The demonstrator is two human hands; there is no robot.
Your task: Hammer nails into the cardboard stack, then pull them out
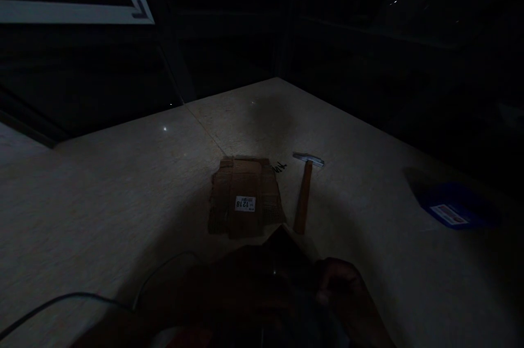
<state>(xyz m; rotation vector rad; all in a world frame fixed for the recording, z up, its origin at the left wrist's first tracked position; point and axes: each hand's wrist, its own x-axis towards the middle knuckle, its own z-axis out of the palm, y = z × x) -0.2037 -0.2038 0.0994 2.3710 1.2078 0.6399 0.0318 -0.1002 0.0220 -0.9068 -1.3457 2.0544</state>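
Observation:
Both hands are low in the picture and in deep shadow. My left hand is closed around a dark, flat-sided piece with a pointed corner; its kind is too dark to make out. To the right, my right hand has its fingers bent inward at that piece's side, and what its fingertips hold is hidden in shadow. Beyond the hands lies a flat piece of brown cardboard with a white label reading 1218. A hammer with a wooden handle and metal head lies just right of it.
Several thin dark bits, possibly nails, lie between cardboard and hammer head. A blue container with a label is at the right. A cable crosses the lower left of the pale surface. A white frame shows at upper left.

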